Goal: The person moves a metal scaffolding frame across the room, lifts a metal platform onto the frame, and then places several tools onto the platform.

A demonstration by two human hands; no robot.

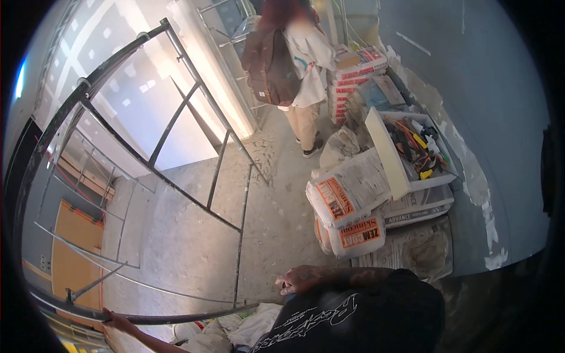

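My left hand [115, 322] is at the lower left, its fingers closed round a dark metal tube of the scaffold frame [162, 319]. The frame rises from there in a curve across the left side, with inner braces and a ladder-like end. My right hand [292, 280] is in front of my black printed shirt, its forearm bent across. Those fingers look curled; whatever they hold, if anything, is too small or hidden to name. Below the tube, close to my body, are pale crumpled sacks [235, 329].
Stacked skimcoat bags [347, 188] stand on the right, beside a white box [388, 156] of hand tools. Red-and-white bags [359, 82] are farther back. A person with a backpack [271, 67] stands ahead on the concrete floor [194, 253]. More scaffold frames [120, 220] are at left.
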